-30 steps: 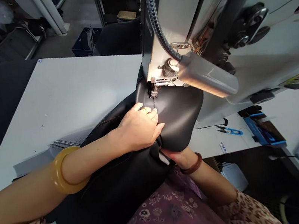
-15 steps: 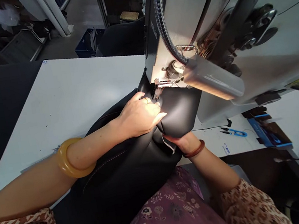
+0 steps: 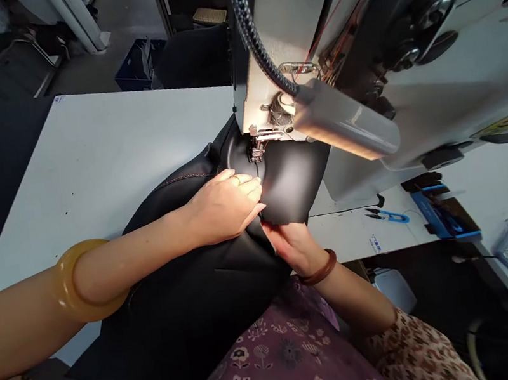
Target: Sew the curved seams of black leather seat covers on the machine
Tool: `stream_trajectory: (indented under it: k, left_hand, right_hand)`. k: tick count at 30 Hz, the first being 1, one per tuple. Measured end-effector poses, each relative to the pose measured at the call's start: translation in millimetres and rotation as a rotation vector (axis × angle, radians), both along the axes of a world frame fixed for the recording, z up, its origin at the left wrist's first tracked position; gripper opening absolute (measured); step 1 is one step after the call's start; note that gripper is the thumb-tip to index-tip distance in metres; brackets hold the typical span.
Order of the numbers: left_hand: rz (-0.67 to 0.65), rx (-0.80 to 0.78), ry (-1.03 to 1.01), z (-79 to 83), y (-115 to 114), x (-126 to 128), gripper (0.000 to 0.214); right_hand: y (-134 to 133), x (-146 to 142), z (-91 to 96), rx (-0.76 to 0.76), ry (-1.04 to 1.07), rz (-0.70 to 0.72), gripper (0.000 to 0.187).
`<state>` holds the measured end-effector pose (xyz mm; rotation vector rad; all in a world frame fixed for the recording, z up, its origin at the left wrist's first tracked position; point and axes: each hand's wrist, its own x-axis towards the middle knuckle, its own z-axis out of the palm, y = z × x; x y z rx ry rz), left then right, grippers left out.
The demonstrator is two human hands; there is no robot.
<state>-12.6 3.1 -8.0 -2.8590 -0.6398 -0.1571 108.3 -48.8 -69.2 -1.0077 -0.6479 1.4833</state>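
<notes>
A black leather-like piece (image 3: pixel 221 285) lies under the presser foot (image 3: pixel 255 150) of a sewing machine (image 3: pixel 298 16) and drapes down towards my lap. My left hand (image 3: pixel 225 204) rests on top of it, just short of the foot, its fingers closed together and pinching the material along a seam. Lower and to the right, my right hand (image 3: pixel 296 244) grips the near edge of the same piece, with some fingertips hidden beneath it. Stitching shows on the piece at the left. The lamp (image 3: pixel 346 117) lights the foot.
Blue thread snips (image 3: pixel 387 215) lie on the white tabletop (image 3: pixel 99 156), right of the work. Beyond them stands a blue box (image 3: pixel 445 211) with small items. A dark blue crate (image 3: pixel 137 64) sits on the floor behind the table.
My left hand has drawn back from the presser foot, baring a seam line between them. More of my right hand shows at the edge. The whole view has shifted slightly.
</notes>
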Motion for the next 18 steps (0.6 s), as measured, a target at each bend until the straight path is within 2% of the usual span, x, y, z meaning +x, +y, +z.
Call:
stream_trajectory:
  k: [6,10,18]
  left_hand:
    - [0.049,-0.023,0.033,2.5,10,2,0.032]
    - [0.039,-0.013,0.019,3.9,19,3,0.034]
    - [0.049,-0.03,0.052,3.0,-5,0,0.035]
  right_hand:
    - [18,4,16.0,-0.024,0.132,0.016,0.037]
    - [29,5,19.4,-0.02,0.119,0.011,0.037]
    - [17,-2,18.8,0.042,0.017,0.034,0.041]
